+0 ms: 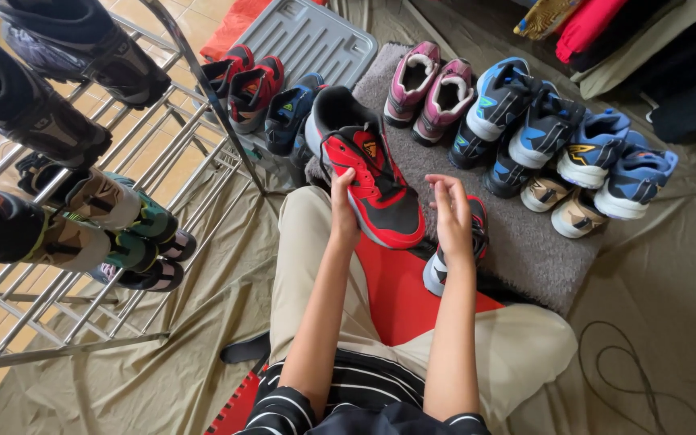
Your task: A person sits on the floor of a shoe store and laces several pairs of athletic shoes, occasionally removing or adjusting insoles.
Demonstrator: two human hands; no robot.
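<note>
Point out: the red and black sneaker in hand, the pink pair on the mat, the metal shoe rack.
red and black sneaker (376, 181), head view, laced upper
pink pair (427, 87), head view, between the two collars
metal shoe rack (203, 89), head view, slanted upright tube

A metal shoe rack (163, 153) stands on an olive tarp (203, 322) beside a grey mat (525, 250).

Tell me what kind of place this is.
Probably a small shoe stall or storeroom: a metal shoe rack loaded with sneakers, many pairs of sneakers lined up on a grey mat, and hanging clothes.
</note>
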